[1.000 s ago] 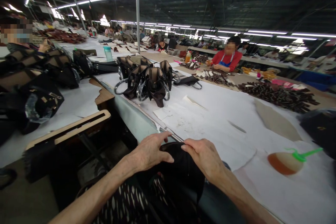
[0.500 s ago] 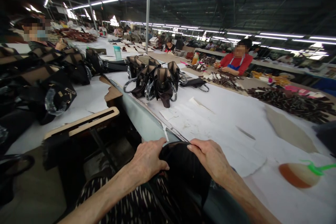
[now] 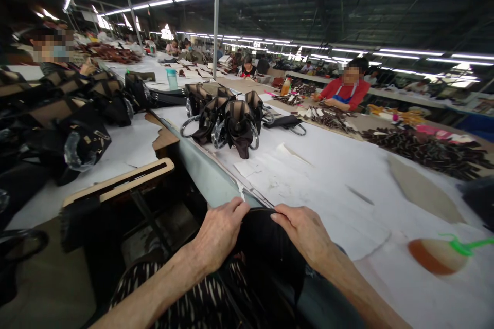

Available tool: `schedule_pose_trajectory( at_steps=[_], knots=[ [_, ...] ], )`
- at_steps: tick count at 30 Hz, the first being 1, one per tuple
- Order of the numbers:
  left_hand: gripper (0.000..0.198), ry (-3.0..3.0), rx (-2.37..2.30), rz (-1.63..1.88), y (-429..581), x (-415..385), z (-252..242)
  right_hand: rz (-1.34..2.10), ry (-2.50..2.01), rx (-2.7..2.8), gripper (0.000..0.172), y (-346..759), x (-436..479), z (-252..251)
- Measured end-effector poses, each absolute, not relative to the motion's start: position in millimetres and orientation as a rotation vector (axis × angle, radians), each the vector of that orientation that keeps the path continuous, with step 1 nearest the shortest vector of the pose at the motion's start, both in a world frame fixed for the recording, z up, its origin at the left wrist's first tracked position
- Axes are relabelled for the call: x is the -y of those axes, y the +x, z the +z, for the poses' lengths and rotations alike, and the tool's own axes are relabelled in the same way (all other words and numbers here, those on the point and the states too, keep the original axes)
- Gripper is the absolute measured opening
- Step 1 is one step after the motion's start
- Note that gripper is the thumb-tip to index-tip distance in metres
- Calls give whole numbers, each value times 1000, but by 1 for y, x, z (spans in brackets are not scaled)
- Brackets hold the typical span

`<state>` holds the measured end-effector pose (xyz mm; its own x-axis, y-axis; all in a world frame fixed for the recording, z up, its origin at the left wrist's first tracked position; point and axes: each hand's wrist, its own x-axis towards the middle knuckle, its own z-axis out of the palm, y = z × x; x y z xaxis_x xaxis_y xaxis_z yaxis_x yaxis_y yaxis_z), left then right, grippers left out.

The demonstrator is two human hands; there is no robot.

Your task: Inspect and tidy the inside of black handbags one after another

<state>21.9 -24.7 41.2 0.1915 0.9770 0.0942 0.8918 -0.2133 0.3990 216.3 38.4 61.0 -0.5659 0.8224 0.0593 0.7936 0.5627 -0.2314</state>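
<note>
Gripping the top edge of a black bag (image 3: 266, 252) held in the lap at the near edge of the white table (image 3: 347, 180), the left hand (image 3: 218, 234) and the right hand (image 3: 304, 234) lay just beside each other, each with fingers curled and pressed onto the dark material. Farther along the table stood a cluster of brown-and-black bags (image 3: 227, 118), and at the right lay an orange-bottomed glue bottle (image 3: 440, 254) with a green nozzle.

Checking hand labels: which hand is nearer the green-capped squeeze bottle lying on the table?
Right hand; the squeeze bottle lies farther to its right. The left hand is beyond it, leftward.
</note>
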Motion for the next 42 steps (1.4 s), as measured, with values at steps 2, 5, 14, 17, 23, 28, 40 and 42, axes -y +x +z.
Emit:
schedule_pose_trajectory(
  at_steps=[2,5,14,17,23,28,40,42],
  knots=[
    [24,2288,-1743,501,22,24,40,267,-1375,2635,26,216,-38,61],
    [18,2298,-1766,547,23,23,37,269,-1382,2628,26,216,-38,61],
    [13,2165,-1710,599,25,15,42,253,-1385,2619,24,218,-39,59],
    [13,2087,-1643,735,25,13,38,293,-1355,2618,24,220,-40,59],
    [13,2030,-1597,836,24,12,29,122,-1321,2701,27,217,-40,58],
    [12,2042,-1615,805,25,10,29,-377,-1245,2736,6,205,-29,60],
    [18,2240,-1418,751,22,18,35,-117,-1333,2799,12,203,-37,60],
    [20,2298,-1382,726,23,19,38,-103,-1355,2806,13,203,-37,62]
  ],
)
